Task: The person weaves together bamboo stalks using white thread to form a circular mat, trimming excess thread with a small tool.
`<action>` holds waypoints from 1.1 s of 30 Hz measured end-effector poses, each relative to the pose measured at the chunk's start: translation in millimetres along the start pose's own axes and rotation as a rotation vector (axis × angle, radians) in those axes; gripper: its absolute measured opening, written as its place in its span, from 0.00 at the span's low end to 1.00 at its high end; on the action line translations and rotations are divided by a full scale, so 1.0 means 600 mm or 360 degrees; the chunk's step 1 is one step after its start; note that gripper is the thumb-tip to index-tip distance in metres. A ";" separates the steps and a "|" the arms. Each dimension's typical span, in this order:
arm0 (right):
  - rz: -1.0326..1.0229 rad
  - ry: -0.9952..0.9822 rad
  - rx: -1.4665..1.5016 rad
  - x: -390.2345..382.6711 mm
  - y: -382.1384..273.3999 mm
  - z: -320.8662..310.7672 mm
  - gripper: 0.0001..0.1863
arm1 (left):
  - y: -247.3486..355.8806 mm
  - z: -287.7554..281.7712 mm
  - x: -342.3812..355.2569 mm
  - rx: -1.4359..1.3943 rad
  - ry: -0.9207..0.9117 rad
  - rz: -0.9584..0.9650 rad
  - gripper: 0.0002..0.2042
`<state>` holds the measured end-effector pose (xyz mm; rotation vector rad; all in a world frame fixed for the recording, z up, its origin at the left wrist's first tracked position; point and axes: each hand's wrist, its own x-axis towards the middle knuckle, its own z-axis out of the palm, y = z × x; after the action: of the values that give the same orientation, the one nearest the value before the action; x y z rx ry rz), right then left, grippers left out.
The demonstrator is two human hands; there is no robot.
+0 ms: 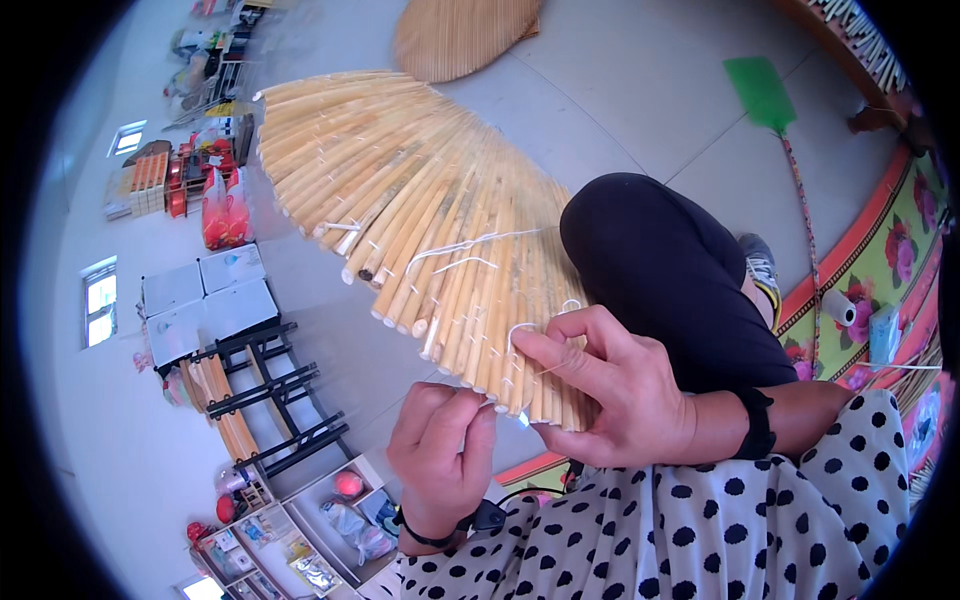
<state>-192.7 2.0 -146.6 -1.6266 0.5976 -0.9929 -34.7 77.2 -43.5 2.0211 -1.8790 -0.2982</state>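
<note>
A wide fan of pale bamboo or reed stalks (400,190), bound side by side with white string (470,245), spreads from my lap toward the upper left. My right hand (615,390) grips the near edge of the stalks, thumb on top, with a loop of string by the fingers. My left hand (445,455) is just below that edge, its fingertips pinched on the string's end at the last stalks. My black-trousered knee (660,270) lies under the stalks' right side.
A round woven mat (460,35) lies on the grey tiled floor beyond. A green fly swatter (775,110) and a flowered floor mat (890,240) with a white spool (838,307) are on the right. Black racks (270,400), white boxes and shelves stand on the left.
</note>
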 end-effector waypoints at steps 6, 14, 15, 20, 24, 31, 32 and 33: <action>-0.0004 0.0021 0.0158 0.003 0.014 0.004 0.37 | 0.016 -0.006 0.016 0.0291 -0.0133 0.0082 0.09; 0.0021 -0.0011 0.0142 0.003 0.011 -0.001 0.36 | -0.006 -0.014 0.040 0.0179 -0.0313 0.0217 0.08; 0.0028 -0.0027 0.0141 0.004 0.011 -0.004 0.35 | -0.013 -0.021 0.045 0.0245 -0.0353 0.0318 0.07; -0.0022 -0.0048 0.0105 0.005 0.014 0.000 0.36 | -0.022 -0.021 0.045 0.0308 -0.0367 0.0512 0.07; -0.0023 -0.0149 0.0049 0.007 0.014 -0.003 0.38 | -0.024 -0.030 0.064 0.0353 -0.0312 0.0490 0.08; -0.0134 -0.0395 0.0386 0.016 0.041 -0.015 0.42 | -0.041 -0.015 0.024 0.0113 -0.0192 0.0186 0.09; -0.0131 -0.0419 0.0458 0.016 0.045 -0.016 0.43 | -0.042 -0.015 0.024 0.0110 -0.0194 0.0187 0.09; -0.0108 -0.0432 0.0487 0.016 0.045 -0.017 0.42 | -0.043 -0.016 0.024 0.0107 -0.0196 0.0189 0.09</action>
<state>-193.4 -18.7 -168.8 -1.4805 0.1965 -0.8464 -6.0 65.2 -43.7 1.9644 -2.1009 -0.3391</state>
